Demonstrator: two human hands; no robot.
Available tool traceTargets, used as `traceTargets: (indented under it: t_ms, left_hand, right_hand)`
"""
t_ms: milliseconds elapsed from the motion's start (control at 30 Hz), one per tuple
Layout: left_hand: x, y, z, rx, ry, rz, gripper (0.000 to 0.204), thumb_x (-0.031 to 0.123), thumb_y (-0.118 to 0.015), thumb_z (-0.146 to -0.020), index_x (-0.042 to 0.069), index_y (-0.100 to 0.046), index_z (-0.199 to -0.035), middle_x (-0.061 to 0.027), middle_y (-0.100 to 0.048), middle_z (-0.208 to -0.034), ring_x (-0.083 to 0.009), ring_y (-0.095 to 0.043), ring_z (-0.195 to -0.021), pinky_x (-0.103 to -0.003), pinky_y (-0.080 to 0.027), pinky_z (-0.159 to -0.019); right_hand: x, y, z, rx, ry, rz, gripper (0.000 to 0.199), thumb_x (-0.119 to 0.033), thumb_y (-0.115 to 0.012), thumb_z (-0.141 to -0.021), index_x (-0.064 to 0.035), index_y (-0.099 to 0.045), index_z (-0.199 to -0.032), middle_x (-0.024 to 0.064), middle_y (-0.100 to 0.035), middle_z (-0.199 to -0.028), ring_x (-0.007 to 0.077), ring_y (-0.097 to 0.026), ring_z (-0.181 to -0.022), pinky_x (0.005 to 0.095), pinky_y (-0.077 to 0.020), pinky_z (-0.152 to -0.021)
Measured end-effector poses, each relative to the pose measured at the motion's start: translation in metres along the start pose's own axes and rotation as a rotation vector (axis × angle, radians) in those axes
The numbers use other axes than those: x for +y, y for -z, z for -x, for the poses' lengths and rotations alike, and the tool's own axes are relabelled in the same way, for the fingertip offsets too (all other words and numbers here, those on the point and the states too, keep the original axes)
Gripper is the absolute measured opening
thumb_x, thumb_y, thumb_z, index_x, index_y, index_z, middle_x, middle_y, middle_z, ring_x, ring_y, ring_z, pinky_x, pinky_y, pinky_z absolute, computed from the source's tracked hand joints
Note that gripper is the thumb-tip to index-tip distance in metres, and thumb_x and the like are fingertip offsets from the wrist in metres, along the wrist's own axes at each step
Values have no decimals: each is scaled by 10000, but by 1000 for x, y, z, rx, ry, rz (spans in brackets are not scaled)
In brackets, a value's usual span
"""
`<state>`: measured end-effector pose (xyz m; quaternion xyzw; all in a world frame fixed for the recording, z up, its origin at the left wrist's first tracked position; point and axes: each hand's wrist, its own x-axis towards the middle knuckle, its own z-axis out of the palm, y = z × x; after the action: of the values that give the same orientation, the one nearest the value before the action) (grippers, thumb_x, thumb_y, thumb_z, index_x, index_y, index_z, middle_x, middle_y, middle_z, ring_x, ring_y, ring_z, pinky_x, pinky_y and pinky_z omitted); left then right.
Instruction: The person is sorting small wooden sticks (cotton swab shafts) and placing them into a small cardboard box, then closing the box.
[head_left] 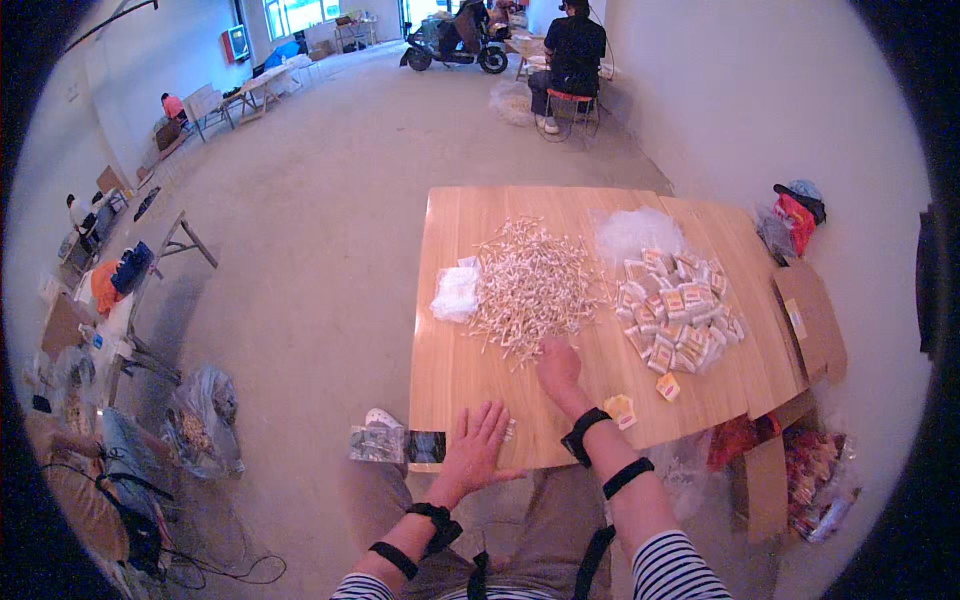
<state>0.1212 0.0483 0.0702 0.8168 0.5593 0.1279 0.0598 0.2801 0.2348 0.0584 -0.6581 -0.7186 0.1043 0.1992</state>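
A loose heap of cotton swabs (pixel 535 285) is spread over the wooden table (pixel 445 390). My right hand (pixel 560 368) is at the near edge of the heap, its fingers curled closed; whatever they may hold is hidden. Close to the table's front edge, my left hand (pixel 478 440) lies flat with fingers stretched out. A few small white swab ends (pixel 510 430) show beside its fingertips. To the right of the heap sits a pile of small clear packs of swabs (pixel 680 310) with orange and white labels. Two yellow cards (pixel 620 411) lie near my right forearm.
White folded bags (pixel 457 291) lie left of the swabs, clear plastic bags (pixel 640 235) at the back. Cardboard (pixel 808 320) leans at the table's right side. A dark phone-like item (pixel 427 447) lies at the front-left corner. Beyond, a person (pixel 575 50) sits by a scooter (pixel 455 40).
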Motion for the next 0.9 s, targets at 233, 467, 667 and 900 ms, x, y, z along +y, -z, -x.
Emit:
traceTargets:
  t_ms: [233, 467, 667, 900]
  left_hand:
    - [-1, -2, -1, -10, 5, 25, 1128, 773, -572, -732, -21, -294, -1482, -181, -273, -1567, -330, -213, -1471, -555, -129, -1175]
    - [-4, -5, 0, -21, 3, 21, 1126, 759, -597, -722, -8, -290, -1487, -176, -249, -1579, -335, -210, -1472, -566, -137, -1172]
    - [-4, -6, 0, -41, 20, 7, 1139, 761, -605, -714, -3, -282, -1495, -173, -253, -1579, -334, -211, -1472, -567, -141, -1171]
    - [-1, -9, -2, -52, 19, 14, 1165, 766, -603, -693, -30, -292, -1485, -171, -263, -1571, -314, -201, -1476, -549, -125, -1181]
  right_hand:
    - [-6, 16, -28, 177, 102, -53, 84, -139, -604, -809, -68, -642, -832, 161, -611, -895, 364, -624, -820, 495, -503, -701]
    - [-5, 42, -34, 190, 157, -58, 108, -154, -586, -815, -59, -637, -823, 168, -624, -889, 370, -639, -826, 500, -518, -690]
    - [-18, 32, 13, -134, 346, -36, 171, -190, -580, -838, -84, -682, -925, 174, -670, -912, 377, -648, -878, 494, -522, -766]
    - [7, 0, 51, -38, 184, -147, 230, -192, -591, -831, -61, -674, -1000, 173, -661, -1000, 369, -626, -972, 486, -504, -833]
